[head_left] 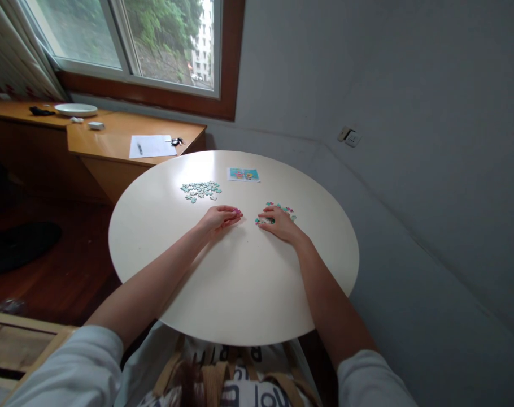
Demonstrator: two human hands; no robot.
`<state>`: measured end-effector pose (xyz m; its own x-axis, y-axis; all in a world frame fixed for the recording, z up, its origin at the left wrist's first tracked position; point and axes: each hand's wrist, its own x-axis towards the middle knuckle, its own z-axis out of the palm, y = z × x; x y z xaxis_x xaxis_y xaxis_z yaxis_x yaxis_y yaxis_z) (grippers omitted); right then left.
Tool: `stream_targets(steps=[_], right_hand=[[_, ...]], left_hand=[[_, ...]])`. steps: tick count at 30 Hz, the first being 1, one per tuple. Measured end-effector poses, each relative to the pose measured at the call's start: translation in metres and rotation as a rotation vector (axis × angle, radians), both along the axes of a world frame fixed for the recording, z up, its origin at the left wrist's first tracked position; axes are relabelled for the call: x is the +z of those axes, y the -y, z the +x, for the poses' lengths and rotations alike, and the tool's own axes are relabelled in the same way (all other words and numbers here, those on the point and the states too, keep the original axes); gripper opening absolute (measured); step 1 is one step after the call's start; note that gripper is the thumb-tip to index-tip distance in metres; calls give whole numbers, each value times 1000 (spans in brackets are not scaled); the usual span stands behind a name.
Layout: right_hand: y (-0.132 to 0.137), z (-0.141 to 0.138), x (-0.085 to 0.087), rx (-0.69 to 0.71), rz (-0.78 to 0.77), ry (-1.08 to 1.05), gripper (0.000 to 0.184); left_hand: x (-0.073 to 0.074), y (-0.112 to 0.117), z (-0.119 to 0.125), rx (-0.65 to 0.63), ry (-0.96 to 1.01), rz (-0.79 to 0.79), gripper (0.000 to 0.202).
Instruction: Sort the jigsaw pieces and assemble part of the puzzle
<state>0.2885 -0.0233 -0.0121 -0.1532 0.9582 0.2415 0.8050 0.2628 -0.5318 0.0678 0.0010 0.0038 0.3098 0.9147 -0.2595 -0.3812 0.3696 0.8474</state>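
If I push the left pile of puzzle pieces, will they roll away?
Probably not: the puzzle pieces look flat, so they'd likely slide on the smooth-looking white table. They're probably light too, looking small and thin.

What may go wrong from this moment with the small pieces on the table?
The left hand pinches a small pink piece, which might slip. The right hand partly covers a loose pile, so a careless sweep could scatter those pieces.

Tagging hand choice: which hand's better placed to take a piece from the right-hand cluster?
Likely the right hand: it is already at the right-hand cluster. The left hand is farther off and holds a pink piece.
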Motion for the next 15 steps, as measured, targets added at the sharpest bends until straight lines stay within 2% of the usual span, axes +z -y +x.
stream_targets(steps=[9, 15], right_hand=[[1, -2, 5, 31, -5, -15, 13], [-1, -4, 2, 26, 8, -8, 11]], left_hand=[[1, 3, 0, -32, -1, -21, 10], [1, 4, 3, -26, -50, -32, 11]])
